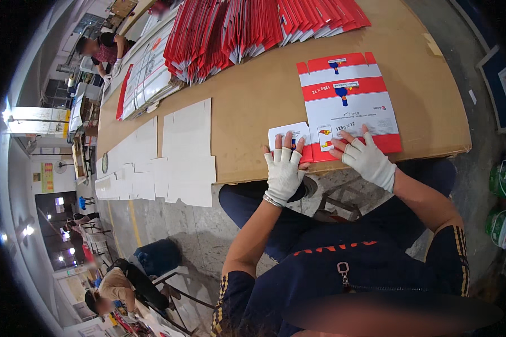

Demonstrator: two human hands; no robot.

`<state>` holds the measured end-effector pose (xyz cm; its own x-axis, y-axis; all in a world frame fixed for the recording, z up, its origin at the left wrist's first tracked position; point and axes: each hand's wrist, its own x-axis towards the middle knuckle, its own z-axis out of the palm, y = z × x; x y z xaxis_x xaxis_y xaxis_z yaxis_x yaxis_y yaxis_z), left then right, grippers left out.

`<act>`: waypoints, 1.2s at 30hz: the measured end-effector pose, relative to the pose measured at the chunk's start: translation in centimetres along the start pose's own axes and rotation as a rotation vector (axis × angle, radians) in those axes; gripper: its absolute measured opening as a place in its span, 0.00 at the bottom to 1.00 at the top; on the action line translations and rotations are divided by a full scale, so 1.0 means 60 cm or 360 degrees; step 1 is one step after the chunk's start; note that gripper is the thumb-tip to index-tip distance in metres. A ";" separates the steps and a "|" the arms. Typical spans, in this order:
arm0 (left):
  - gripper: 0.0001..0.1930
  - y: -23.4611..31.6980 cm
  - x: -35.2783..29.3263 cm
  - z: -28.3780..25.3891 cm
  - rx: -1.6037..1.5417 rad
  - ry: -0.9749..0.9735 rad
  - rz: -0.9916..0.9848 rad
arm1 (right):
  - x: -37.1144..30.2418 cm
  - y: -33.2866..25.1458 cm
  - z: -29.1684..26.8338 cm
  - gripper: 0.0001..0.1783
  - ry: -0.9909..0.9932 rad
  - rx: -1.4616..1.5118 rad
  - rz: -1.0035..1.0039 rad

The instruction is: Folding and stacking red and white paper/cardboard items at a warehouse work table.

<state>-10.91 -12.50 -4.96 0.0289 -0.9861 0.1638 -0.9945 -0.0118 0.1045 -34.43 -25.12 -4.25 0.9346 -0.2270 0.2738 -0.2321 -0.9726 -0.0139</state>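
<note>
A red and white printed carton [351, 115] lies flat near the front edge of the cardboard-topped table. On its smaller left panel [275, 133] rests my left hand [285, 171], fingers spread, in a white glove that leaves the fingertips bare. My right hand [370, 160], gloved the same way, presses its outstretched fingers on the lower part of the carton's main panel. Neither hand grips anything. What lies under my left palm is hidden.
Flat white card blanks [188, 146] overlap along the table's left side, some over its edge. Folded red and white cartons [253, 31] stand in rows at the back, beside a stack of flat sheets [149, 73]. Green-and-white buckets [500, 227] sit right. Other people work at left.
</note>
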 end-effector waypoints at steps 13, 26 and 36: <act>0.30 0.015 0.024 -0.030 -0.0158 -0.0156 -0.0146 | 0.001 0.004 0.005 0.24 -0.0101 0.0068 0.0015; 0.30 0.005 0.023 -0.006 -0.0286 0.0089 -0.0057 | 0.000 0.015 0.009 0.24 -0.0144 0.0075 -0.0143; 0.38 -0.015 0.068 0.016 -0.0355 0.0070 -0.0366 | 0.013 0.026 0.031 0.23 -0.0120 0.0037 -0.0061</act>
<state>-10.02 -16.67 -5.31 0.2598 -0.9535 0.1526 -0.9147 -0.1923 0.3555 -33.57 -26.94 -5.84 0.9606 -0.1916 0.2015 -0.1899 -0.9814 -0.0276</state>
